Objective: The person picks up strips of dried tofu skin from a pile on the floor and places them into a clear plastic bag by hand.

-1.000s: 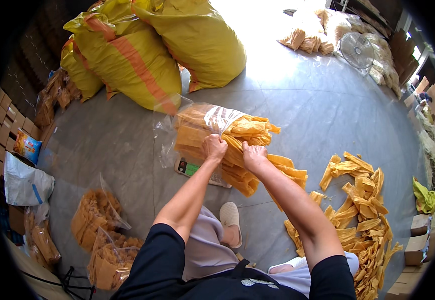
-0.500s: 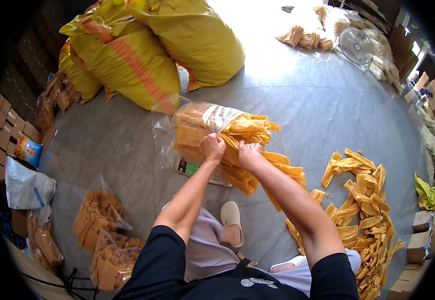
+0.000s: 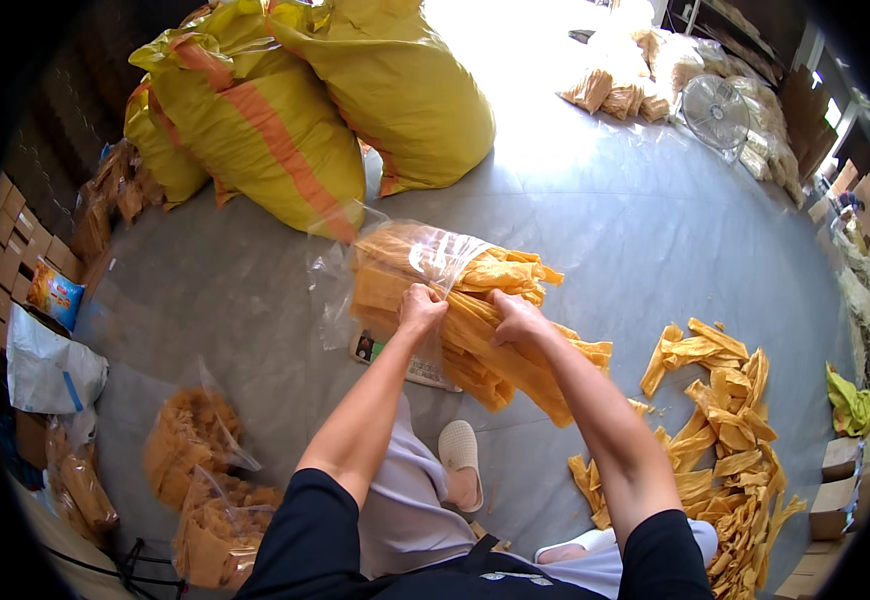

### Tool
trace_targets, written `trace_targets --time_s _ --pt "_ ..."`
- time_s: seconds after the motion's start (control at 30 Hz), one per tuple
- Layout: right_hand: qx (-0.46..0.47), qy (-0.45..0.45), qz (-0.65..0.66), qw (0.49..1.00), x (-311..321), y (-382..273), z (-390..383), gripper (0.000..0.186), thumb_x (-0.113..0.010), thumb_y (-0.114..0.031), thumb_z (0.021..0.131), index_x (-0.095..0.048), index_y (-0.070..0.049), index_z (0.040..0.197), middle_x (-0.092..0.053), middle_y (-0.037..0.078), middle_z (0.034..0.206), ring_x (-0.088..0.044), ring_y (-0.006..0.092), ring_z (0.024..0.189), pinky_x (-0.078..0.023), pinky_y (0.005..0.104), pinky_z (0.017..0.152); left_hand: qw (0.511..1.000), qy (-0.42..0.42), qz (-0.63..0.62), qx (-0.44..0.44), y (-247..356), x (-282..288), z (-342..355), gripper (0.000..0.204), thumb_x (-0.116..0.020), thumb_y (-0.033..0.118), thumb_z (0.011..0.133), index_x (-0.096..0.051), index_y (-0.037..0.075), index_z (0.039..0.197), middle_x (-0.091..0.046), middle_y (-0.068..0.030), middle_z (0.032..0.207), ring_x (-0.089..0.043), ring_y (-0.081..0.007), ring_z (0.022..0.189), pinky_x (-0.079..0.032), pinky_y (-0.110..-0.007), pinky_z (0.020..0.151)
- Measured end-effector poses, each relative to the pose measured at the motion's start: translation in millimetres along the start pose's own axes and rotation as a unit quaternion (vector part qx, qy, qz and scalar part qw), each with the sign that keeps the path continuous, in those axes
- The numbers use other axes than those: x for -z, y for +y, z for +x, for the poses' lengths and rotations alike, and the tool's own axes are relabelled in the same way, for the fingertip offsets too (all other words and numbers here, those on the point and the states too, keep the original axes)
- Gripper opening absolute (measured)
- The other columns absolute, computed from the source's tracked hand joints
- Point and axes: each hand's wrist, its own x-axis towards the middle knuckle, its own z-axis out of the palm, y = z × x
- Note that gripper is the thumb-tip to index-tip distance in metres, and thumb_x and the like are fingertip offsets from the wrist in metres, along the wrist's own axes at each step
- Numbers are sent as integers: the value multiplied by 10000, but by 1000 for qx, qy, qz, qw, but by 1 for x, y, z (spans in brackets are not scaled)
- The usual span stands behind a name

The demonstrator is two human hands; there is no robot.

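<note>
A clear plastic bag (image 3: 330, 262) lies on its side in front of me, part-filled with long yellow dried strips that look like tofu skin (image 3: 500, 345). Their ends stick out of the bag's mouth toward the right. My left hand (image 3: 422, 308) pinches the bag's edge at the mouth. Just outside the mouth, my right hand (image 3: 518, 318) is closed over the strips, its fingertips partly hidden among them. Beneath the bag sits a flat scale (image 3: 423, 372), mostly covered, with a small green display at its left end.
Loose yellow strips (image 3: 725, 440) form a pile on the floor at my right. Two filled clear bags (image 3: 195, 440) stand at near left. Large yellow sacks (image 3: 285, 150) rise at far left. A fan (image 3: 715, 112) stands far right by stacked bags. Cardboard boxes (image 3: 840, 495) line the right edge.
My right hand has shifted slightly right and turned, its thumb side now over the strips. My left hand stays at the bag's mouth. The view has moved a little.
</note>
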Motion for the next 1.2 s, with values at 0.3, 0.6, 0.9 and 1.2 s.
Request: trace_targets --time_s 0.3,0.6,0.9,1.2 --pt "4 46 4 999 -34 -32 20 432 -664 -150 656 -513 -16 1038 -547 209 1072 -512 344 1054 -432 426 859 999 -1 5 -41 -1 -5 -3 145 -579 172 581 -642 44 558 -593 -173 561 -621 -296 568 -490 -379 573" --pt "-66 76 -159 982 -8 -18 -46 732 -696 -416 701 -408 -58 1272 -539 141 1118 -515 265 1086 -415 397 909 999 -46 -11 -3 -7 1 6 129 -585 161 594 -661 58 592 -633 -163 641 -639 -273 641 -505 -363 626" --pt "-32 146 -71 986 11 13 -65 284 -629 -261 686 -613 -23 841 -639 147 840 -611 301 849 -470 412 762 998 -26 59 -8 26 4 -10 144 -562 105 593 -660 29 665 -632 -221 767 -629 -363 784 -500 -400 721" --pt "-47 171 -169 970 -36 -32 -11 333 -638 -157 699 -533 -11 979 -615 159 925 -598 275 921 -413 393 838 998 -23 53 -5 24 1 -11 144 -568 134 592 -659 45 661 -637 -210 765 -631 -363 770 -496 -419 701"
